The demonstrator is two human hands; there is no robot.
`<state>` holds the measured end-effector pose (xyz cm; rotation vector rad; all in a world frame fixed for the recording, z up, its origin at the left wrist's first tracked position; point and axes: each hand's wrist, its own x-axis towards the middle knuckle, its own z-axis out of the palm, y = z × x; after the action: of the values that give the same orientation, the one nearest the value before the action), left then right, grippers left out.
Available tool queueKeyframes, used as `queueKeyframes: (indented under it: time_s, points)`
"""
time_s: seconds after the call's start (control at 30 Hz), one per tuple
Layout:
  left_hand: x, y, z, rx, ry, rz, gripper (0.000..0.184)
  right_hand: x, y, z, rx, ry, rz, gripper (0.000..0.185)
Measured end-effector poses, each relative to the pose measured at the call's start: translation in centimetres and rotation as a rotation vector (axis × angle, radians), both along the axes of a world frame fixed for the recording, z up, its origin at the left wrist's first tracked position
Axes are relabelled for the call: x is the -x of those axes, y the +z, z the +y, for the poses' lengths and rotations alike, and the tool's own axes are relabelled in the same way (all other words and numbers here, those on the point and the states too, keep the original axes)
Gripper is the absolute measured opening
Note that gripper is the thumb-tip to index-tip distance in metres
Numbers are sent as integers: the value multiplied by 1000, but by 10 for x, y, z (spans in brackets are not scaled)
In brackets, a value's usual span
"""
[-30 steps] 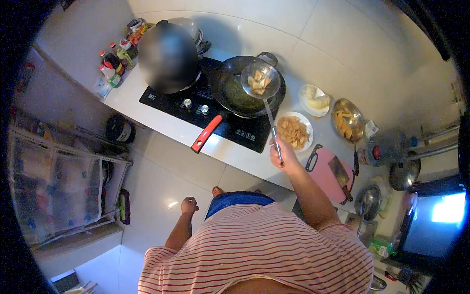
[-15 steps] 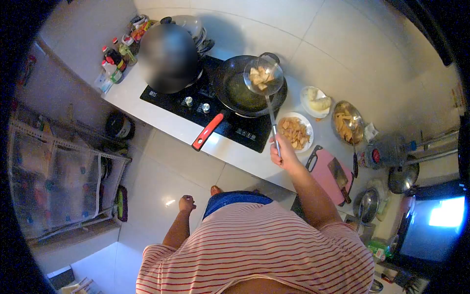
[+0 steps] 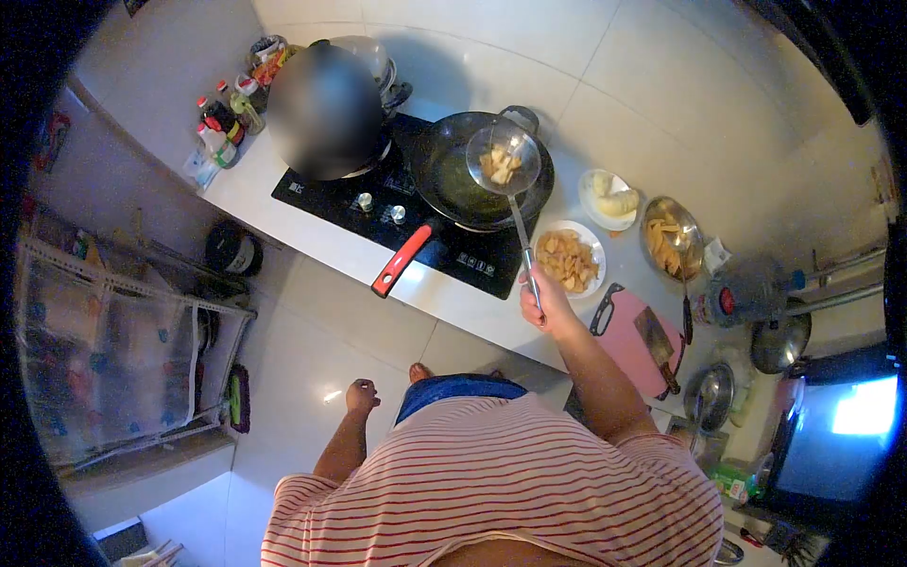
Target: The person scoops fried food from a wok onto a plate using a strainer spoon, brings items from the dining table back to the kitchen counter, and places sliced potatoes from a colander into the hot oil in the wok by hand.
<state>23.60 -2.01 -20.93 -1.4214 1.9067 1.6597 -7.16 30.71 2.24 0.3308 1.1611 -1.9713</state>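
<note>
Skimmer [image 3: 487, 144]: shifted inward over pan [image 3: 458, 197];
Right hand [image 3: 550, 304]: fingers gripping it;
Left hand [image 3: 363, 395]: fingers loosely curled;
Risk: tilting may spill pieces [image 3: 501, 167]

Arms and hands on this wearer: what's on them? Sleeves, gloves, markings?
Left hand and right hand both bare, no gloves. Short, pale sleeves with thin red stripes leave the forearms uncovered. Rings or nail details too small to tell.
</note>
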Motion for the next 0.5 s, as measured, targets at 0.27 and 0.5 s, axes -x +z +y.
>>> queueKeyframes:
  time_s: [0.27, 0.5]
  points:
    - [-5, -41, -6, 92, -94, 0, 18, 5, -10, 4, -16, 40, -35, 36]
    - [-18, -50, -4, 142, -143, -37, 17, -3, -4, 2, 33, 27, -2, 37]
